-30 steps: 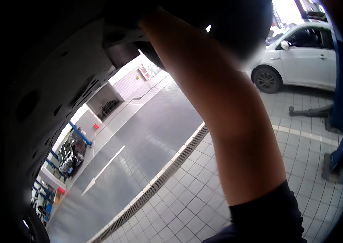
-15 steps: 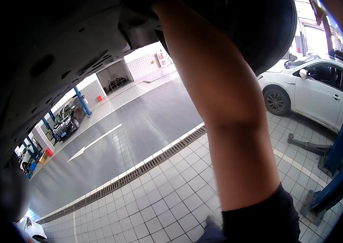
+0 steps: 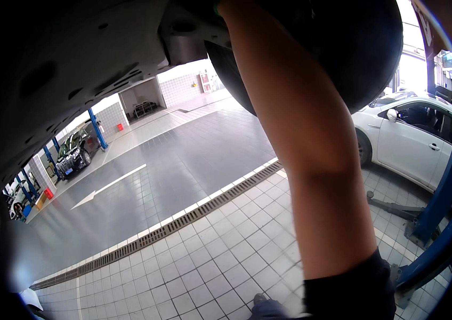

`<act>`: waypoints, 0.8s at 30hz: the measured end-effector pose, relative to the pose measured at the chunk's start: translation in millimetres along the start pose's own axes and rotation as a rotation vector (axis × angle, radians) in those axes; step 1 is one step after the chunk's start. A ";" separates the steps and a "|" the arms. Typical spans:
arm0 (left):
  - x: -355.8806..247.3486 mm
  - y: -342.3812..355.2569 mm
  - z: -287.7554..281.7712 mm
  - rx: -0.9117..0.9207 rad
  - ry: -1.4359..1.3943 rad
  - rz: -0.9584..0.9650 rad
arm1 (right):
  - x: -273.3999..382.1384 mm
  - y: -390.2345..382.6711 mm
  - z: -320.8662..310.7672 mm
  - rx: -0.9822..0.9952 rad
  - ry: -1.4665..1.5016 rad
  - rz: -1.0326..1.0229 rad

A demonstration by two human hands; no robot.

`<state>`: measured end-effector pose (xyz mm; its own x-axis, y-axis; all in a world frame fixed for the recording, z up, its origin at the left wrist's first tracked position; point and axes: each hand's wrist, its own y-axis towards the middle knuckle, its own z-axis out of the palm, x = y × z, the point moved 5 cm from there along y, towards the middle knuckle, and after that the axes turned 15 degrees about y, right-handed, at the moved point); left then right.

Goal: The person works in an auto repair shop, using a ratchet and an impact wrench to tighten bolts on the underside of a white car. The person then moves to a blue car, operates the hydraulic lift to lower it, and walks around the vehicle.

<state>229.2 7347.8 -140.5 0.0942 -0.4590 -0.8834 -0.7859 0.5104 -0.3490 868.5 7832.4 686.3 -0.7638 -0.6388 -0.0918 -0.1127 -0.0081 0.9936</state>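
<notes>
My bare right forearm (image 3: 295, 101) rises from a dark sleeve (image 3: 343, 285) and reaches up under a raised vehicle. At the top edge, a sliver of green (image 3: 217, 7) shows at the wrist. The hand beyond is lost in shadow, so its fingers and anything in them are hidden. Closest to it are the dark underbody (image 3: 183, 45) and a big black tyre (image 3: 378, 58), which the forearm partly covers. My left hand is out of the picture.
Blue lift posts (image 3: 444, 181) stand at right, with a low lift arm (image 3: 396, 208) near the floor. A white car (image 3: 412, 138) is beside them. A floor grate (image 3: 183, 216) crosses the tiles. Farther left are a black car (image 3: 74, 154) and red containers (image 3: 49, 193).
My view has shifted a little, so the black car sits further left and the white car lower. More of the tyre shows. My right arm still reaches up and appears slightly further right.
</notes>
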 end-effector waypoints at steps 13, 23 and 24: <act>100.1 -11.8 -37.8 -0.195 0.163 -0.101 | -18.7 -74.2 53.8 0.203 0.040 0.055; 183.5 -216.7 -15.0 -0.351 -0.394 -0.367 | 27.8 -153.8 125.8 0.421 0.076 0.005; 206.5 -240.4 -25.2 -0.414 -0.439 -0.441 | 57.3 -178.4 150.1 0.450 0.125 0.004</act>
<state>422.2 7111.9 -231.1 0.6207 -0.1809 -0.7629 -0.7768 -0.0094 -0.6297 749.4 7912.7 493.9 -0.6857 -0.7260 -0.0524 -0.3955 0.3111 0.8642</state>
